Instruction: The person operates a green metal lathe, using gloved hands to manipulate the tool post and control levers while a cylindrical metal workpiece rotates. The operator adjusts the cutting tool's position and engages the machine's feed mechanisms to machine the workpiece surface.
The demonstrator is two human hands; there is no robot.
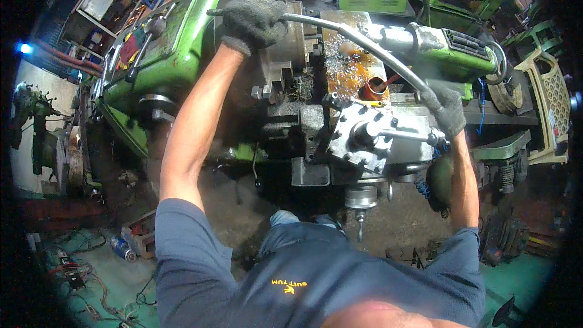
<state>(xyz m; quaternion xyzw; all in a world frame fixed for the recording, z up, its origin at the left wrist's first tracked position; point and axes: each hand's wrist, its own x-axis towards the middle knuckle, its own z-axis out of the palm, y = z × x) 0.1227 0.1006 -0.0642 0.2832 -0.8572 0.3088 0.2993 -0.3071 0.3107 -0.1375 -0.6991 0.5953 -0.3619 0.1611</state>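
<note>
Evidently, the left grip (254, 23) is clasping a long metal bar (379, 51) near its slimmer end, whose tip is jutting past the fist, while the right grip (448, 109) is wrapping around the opposite end. Both are wearing dark knitted gloves (243, 15), probably guarding against grime. The wide spacing is apparently sharing the weight and steadying the slant. The bar is passing above the green lathe (188, 42), running from over the chuck (294, 42) to beside the tool post (349, 130). An orange cup (375, 91) is sitting just beyond that post. The bar is looking dull grey, stepping from thin to thicker partway along and seemingly curving, though the lens may be exaggerating that.
</note>
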